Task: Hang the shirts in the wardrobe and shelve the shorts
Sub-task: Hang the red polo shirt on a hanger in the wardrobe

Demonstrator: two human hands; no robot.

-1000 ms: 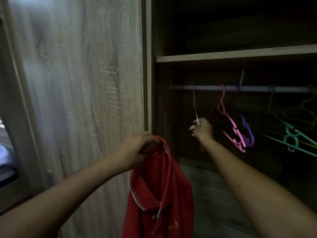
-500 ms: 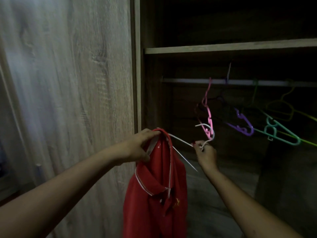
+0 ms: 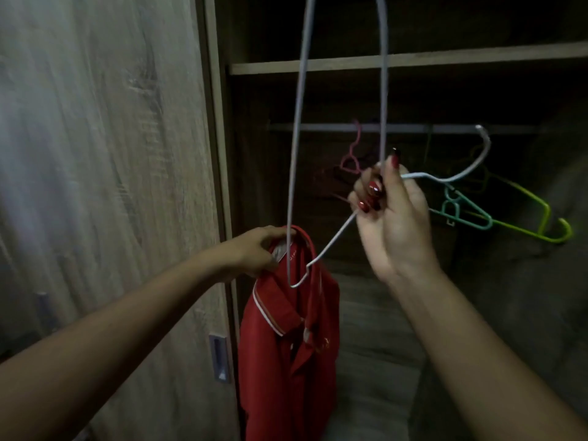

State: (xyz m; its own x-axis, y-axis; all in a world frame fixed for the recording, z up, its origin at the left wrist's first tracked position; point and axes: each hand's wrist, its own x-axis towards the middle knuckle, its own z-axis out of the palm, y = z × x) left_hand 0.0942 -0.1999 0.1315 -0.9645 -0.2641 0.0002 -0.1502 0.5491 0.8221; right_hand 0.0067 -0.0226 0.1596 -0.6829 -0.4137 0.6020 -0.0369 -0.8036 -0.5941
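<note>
A red polo shirt with white collar trim hangs from my left hand, which pinches it at the back of the collar. My right hand grips a white wire hanger at its neck, raised in front of the open wardrobe. The hook points right, and the hanger's frame rises out of the top of the view. One lower corner of the hanger sits inside the shirt's collar opening.
The wardrobe rail carries a pink hanger, a green one and a yellow-green one. A wooden shelf runs above the rail. The closed wooden door with a recessed handle stands on the left.
My right hand took the white hanger off the rail, pulled it out and lifted it close to the camera. Its corner now sits in the shirt's collar. My left hand held the shirt steady.
</note>
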